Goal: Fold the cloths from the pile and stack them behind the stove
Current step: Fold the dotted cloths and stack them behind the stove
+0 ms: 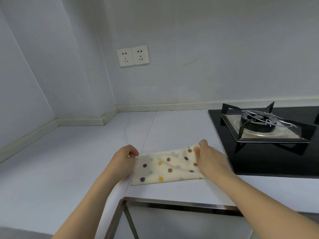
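Observation:
A cream cloth with coloured polka dots (165,168) lies folded into a long strip on the white counter (69,161), just left of the stove. My left hand (123,160) pinches the strip's far left corner. At the far right corner my right hand (209,159) pinches the cloth and lifts that end slightly. The black glass gas stove (259,152) with its burner and pan support (264,123) sits to the right. No pile of cloths is in view.
A narrow strip of counter runs behind the stove along the wall (189,49). Two wall sockets (133,56) sit above the counter. The counter's front edge has a metal frame (172,203) below it. The counter bends round a corner at the left.

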Tool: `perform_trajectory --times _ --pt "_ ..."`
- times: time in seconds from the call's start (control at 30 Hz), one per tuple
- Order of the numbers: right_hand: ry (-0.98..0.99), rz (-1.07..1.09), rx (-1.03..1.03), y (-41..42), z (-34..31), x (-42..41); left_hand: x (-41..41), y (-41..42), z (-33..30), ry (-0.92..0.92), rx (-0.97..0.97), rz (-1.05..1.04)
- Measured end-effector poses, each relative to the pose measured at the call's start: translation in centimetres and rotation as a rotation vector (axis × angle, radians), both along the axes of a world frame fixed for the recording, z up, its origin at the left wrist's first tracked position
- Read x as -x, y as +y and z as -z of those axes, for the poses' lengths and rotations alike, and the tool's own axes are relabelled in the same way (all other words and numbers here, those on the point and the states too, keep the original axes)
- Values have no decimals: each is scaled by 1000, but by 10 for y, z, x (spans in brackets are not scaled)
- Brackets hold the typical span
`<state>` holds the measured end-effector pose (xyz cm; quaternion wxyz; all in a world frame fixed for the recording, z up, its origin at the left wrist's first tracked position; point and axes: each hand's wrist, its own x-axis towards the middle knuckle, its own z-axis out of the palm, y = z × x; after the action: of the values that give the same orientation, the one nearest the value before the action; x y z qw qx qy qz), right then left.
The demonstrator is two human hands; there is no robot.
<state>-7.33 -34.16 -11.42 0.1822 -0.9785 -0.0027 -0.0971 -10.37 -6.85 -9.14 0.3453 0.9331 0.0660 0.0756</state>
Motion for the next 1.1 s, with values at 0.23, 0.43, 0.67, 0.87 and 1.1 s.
perform_trajectory --times 0.23,0.43,0.67,0.87,1.1 --pt "-44 16 -20 -2 11 -11 -28 -1 10 135 -169 7" --pt "-53 32 -23 -3 13 -14 -37 -9 12 60 -79 7" --pt "-16 27 -14 -3 9 -13 -40 -8 22 -81 -221 -178" --pt "42 20 48 -5 0 -16 -40 -16 36 -109 -510 -112" --pt "154 25 212 -7 -14 -37 -40 -14 36 -105 -550 -62"
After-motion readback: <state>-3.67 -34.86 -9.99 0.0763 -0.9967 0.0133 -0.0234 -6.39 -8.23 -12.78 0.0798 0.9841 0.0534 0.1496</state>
